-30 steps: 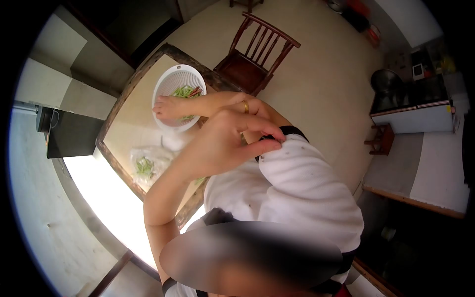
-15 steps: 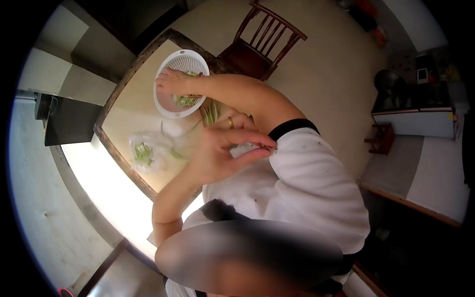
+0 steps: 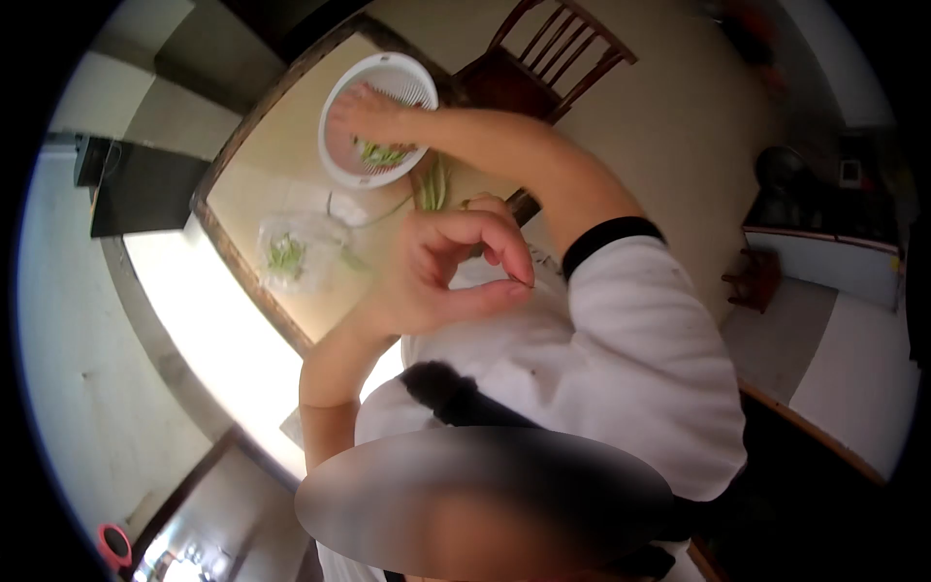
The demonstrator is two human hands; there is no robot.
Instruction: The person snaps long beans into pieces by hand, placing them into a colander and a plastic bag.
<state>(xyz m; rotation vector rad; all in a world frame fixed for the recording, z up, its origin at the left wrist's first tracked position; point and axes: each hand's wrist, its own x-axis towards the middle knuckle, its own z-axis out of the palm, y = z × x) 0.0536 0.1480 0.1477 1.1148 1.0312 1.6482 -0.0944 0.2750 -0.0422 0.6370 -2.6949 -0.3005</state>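
Note:
My left hand [image 3: 456, 262] is raised in front of the white shirt [image 3: 640, 339], thumb and index finger pressed together. Something small, thin and dark shows at the fingertips, too small to name. My right hand [image 3: 365, 113] reaches into the white slotted basket [image 3: 427, 85], slightly blurred, fingers apart, with nothing seen in them. Cut green pieces [image 3: 380, 153] lie in the basket below this hand. Long green pods [image 3: 433, 182] rest on the table beside the basket. A clear plastic bag [image 3: 308, 264] holds more green pieces, left of my left hand.
The table [image 3: 254, 182] has a dark, rough edge. A wooden chair [image 3: 543, 60] stands beyond it. At the right are a stove counter [image 3: 824, 262], a dark wok [image 3: 782, 169] and a small stool [image 3: 754, 279]. A round pink-rimmed object [image 3: 114, 546] is at lower left.
The view has shifted, so table and basket sit higher. My left hand has moved away from the right sleeve, its fingertips still together. My right hand has moved from the basket's rim further inside.

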